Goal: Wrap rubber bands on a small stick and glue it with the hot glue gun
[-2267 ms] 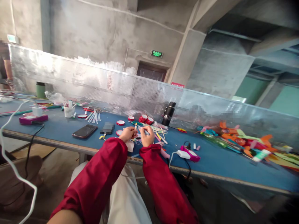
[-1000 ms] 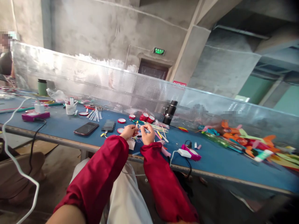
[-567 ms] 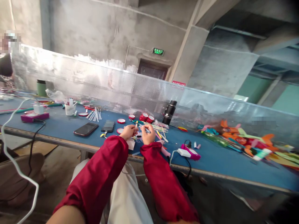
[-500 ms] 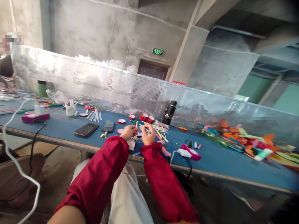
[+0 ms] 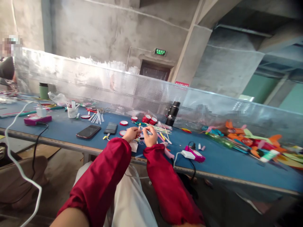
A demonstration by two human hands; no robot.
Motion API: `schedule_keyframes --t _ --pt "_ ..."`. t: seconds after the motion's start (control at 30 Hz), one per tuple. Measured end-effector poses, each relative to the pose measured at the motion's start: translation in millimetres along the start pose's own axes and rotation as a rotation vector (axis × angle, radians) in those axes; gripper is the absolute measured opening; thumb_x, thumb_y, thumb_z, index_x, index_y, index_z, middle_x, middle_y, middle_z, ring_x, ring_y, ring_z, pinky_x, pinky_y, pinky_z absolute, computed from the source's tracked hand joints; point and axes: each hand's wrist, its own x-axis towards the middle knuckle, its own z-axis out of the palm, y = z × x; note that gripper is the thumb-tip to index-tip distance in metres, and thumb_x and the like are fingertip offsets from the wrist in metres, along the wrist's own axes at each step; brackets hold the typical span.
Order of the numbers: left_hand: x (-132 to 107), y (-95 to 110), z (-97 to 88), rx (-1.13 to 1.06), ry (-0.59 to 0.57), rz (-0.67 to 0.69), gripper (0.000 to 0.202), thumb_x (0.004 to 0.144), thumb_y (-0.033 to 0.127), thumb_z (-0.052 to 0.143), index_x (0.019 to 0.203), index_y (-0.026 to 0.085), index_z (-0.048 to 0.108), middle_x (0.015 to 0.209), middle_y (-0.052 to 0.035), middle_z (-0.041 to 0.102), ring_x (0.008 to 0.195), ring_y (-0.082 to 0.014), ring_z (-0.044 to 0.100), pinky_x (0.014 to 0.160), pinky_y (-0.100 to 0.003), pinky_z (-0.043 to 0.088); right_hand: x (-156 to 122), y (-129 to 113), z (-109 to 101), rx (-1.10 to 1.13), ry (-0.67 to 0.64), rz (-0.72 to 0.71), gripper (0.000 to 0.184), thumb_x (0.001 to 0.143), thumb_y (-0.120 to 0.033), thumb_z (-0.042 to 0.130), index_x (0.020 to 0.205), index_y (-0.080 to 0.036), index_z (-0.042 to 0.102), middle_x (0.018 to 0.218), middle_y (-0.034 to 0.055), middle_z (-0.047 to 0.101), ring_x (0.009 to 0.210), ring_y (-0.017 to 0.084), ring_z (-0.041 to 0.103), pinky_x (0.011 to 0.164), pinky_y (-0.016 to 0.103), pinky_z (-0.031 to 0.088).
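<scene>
My left hand [image 5: 131, 134] is closed in a pinch on a small yellow-tipped stick [image 5: 139, 125], which points upward. Close beside it, my right hand [image 5: 151, 136] is closed around a pale, pen-like marker [image 5: 149, 132], its tip near the stick. The fingers hide most of both items. Under the hands lies a clutter of small parts with a white paper piece [image 5: 133, 146] at the table's front edge. Red-rimmed tape rolls [image 5: 123, 123] lie just beyond my left hand, and more red rolls [image 5: 146, 119] are stacked behind.
On the blue table [image 5: 227, 164] are a phone [image 5: 88, 131], a white cup of pens [image 5: 72, 112], a black thermos [image 5: 172, 113] and purple power strips [image 5: 195, 154] with cables. Colourful balloon-like shapes [image 5: 251, 140] pile up at right. A perforated metal screen [image 5: 99, 82] runs behind. A person [image 5: 8, 67] is at far left.
The view has shifted very slightly. Both hands keep their grip on the yellow-tipped stick and the marker, in nearly the same place.
</scene>
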Motion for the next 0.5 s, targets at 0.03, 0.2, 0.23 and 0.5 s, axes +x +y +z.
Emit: schedule_keyframes --t 0.03,0.2,0.23,0.5 --pt "-0.2 0.3 0.0 0.000 -0.001 -0.003 0.015 0.089 0.020 0.058 0.077 0.013 0.062 0.059 0.0005 0.057 0.044 -0.0059 0.045 0.046 -0.020 0.031 0.0 0.1 -0.1 -0.008 0.019 0.001 0.016 0.088 -0.036 0.060 0.077 -0.024 0.061 0.074 0.0018 0.072 0.072 0.019 0.068 0.072 0.030 0.052" --pt "-1.8 1.6 0.6 0.007 0.004 0.014 0.016 0.089 0.021 0.058 0.075 0.013 0.061 0.058 0.0007 0.057 0.044 -0.0060 0.044 0.046 -0.020 0.030 0.1 -1.2 -0.4 0.018 -0.006 -0.008 0.017 0.088 -0.037 0.059 0.077 -0.024 0.061 0.075 0.0020 0.072 0.072 0.019 0.068 0.072 0.030 0.053" --pt "-1.8 1.7 0.8 0.008 0.004 0.015 0.017 0.089 0.020 0.057 0.074 0.013 0.061 0.058 0.0008 0.057 0.044 -0.0061 0.044 0.046 -0.020 0.030 0.1 -1.4 -0.4 0.016 -0.022 -0.009 0.016 0.088 -0.037 0.059 0.078 -0.025 0.061 0.075 0.0019 0.072 0.072 0.019 0.068 0.072 0.029 0.053" --pt "-0.7 1.0 0.1 0.009 -0.001 0.016 0.014 0.088 0.021 0.058 0.075 0.014 0.061 0.059 0.0007 0.057 0.045 -0.0062 0.045 0.046 -0.020 0.032 0.3 -1.1 -0.1 -0.003 0.011 -0.008 0.017 0.089 -0.036 0.059 0.077 -0.024 0.061 0.075 0.0018 0.072 0.072 0.019 0.068 0.073 0.030 0.053"
